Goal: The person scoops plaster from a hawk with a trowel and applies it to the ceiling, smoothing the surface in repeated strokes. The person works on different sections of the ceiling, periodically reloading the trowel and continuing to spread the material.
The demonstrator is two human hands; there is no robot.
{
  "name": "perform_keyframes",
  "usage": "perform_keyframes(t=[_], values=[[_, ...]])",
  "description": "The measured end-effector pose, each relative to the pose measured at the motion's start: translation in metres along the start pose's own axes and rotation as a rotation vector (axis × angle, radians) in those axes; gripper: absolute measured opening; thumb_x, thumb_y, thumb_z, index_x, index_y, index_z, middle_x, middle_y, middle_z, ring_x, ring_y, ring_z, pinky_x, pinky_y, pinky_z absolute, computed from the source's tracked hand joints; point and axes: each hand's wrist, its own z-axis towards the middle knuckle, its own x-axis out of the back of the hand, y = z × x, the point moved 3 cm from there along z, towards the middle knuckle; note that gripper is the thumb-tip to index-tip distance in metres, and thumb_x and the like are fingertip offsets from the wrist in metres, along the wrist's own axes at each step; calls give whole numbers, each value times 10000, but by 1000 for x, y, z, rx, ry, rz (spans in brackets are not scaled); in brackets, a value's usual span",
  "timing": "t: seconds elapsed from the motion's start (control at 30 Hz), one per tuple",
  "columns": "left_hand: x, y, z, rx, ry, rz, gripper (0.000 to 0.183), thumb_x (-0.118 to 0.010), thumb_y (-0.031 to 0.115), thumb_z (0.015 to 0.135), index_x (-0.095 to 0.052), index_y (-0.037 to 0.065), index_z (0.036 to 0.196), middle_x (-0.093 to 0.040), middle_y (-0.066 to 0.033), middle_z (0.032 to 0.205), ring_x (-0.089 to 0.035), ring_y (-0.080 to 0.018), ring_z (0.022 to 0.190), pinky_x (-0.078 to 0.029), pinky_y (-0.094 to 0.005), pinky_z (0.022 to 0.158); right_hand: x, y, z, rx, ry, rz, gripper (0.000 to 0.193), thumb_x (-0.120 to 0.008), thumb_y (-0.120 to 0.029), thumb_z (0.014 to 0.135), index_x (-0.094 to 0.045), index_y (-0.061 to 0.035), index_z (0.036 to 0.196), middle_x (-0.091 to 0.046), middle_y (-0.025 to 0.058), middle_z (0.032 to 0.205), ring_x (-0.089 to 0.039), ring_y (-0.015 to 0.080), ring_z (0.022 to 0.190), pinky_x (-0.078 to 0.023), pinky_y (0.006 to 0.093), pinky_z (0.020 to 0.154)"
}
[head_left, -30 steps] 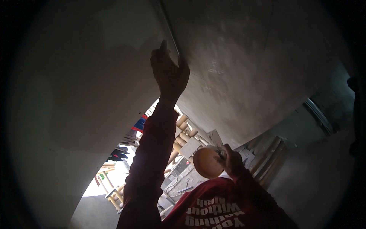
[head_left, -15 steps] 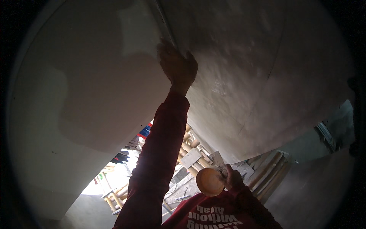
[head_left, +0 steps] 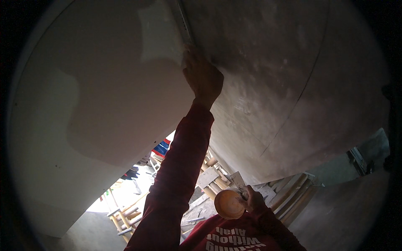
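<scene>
The narrow metal strip lies along the seam where a pale panel meets a grey, cloudy-toned wall, and its near end runs to the fingers of the raised left hand. That hand is at the seam with its fingers bent toward the strip; they are dark and blurred, so I cannot tell how far apart they are or whether they grip anything.

Low in the view, the right hand holds a round bowl with an orange-toned inside, its fingers curled over the rim and partly inside. A flat, greyish blade sticks up just beside the same hand; whether the fingers have hold of it too is unclear.

Around the hands are the dark red sleeve of the left arm and a red shirt with pale lettering at the lower edge. Beyond the bowl is a flat grey board among tan, rounded pieces. Long tan poles lie side by side to the right. A wooden frame stands at lower left, with blue-and-red cloth above it, beside the sleeve.
</scene>
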Motion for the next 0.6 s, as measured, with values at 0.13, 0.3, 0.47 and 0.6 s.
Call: perform_keyframes(t=[0.13,0.3,0.47,0.6], values=[[11,-10,1,31,-73,-105,809,-597,65,871,-193,-101,1552,-408,-308,1464,-458,-410,1322,-380,-498,1015,1,1,-1,-60,-11,-11,611,-804,-443,825,-545,-10,1169,-693,257,857,-683,474,825,-550,534,693],[17,-6,-4,37,26,-13,814,-615,72,875,-197,-96,1553,-437,-278,1445,-461,-394,1313,-384,-495,988,-2,4,-1,-43,-60,-63,639,-762,-460,870,-497,-12,1241,-689,270,899,-674,493,871,-544,553,749],[14,-3,-4,20,-18,58,838,-623,64,848,-201,-100,1553,-460,-252,1420,-491,-367,1270,-397,-476,939,-2,8,0,-22,-13,-57,615,-800,-444,825,-544,3,1162,-681,261,837,-673,485,825,-544,535,685],[16,-3,-2,-32,-21,84,843,-616,56,825,-215,-104,1550,-508,-233,1362,-527,-348,1203,-399,-471,901,-3,10,0,-11,8,-26,605,-805,-437,823,-542,-6,1158,-681,262,842,-674,486,830,-543,535,685]])
